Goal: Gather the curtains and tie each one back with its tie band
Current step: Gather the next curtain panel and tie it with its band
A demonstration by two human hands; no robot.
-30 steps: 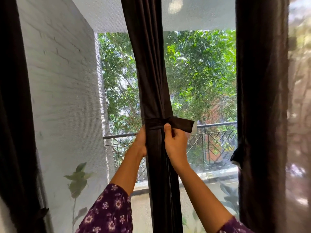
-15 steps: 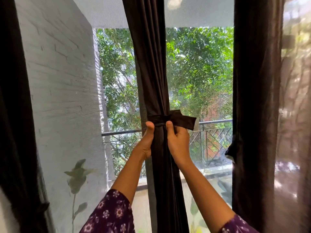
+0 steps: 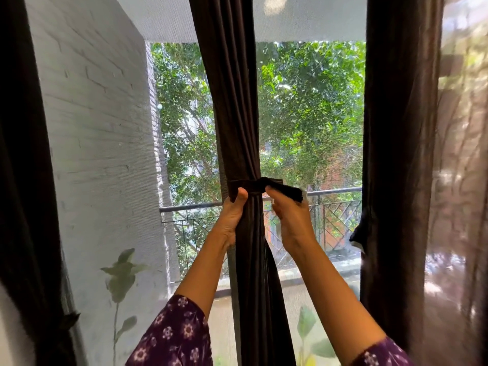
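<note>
A dark brown middle curtain (image 3: 232, 101) hangs gathered into a narrow bunch in front of the window. A dark tie band (image 3: 250, 184) wraps round it at railing height, its loose end (image 3: 287, 191) sticking out to the right. My left hand (image 3: 232, 215) grips the bunched curtain just under the band, thumb up against it. My right hand (image 3: 290, 220) holds the band's loose end, slightly blurred. A second dark curtain (image 3: 398, 154) hangs at the right with its tie band (image 3: 360, 233) dangling. A third dark curtain (image 3: 23, 180) fills the left edge.
A sheer curtain (image 3: 462, 180) hangs at the far right. Behind the glass are a white brick wall (image 3: 100, 128), a metal balcony railing (image 3: 335, 192) and green trees (image 3: 303, 101). A leafy plant (image 3: 121, 276) stands low at the left.
My left hand came round from behind the curtain to grip it under the band. My right hand drew away from the curtain to the right along the band's loose end.
</note>
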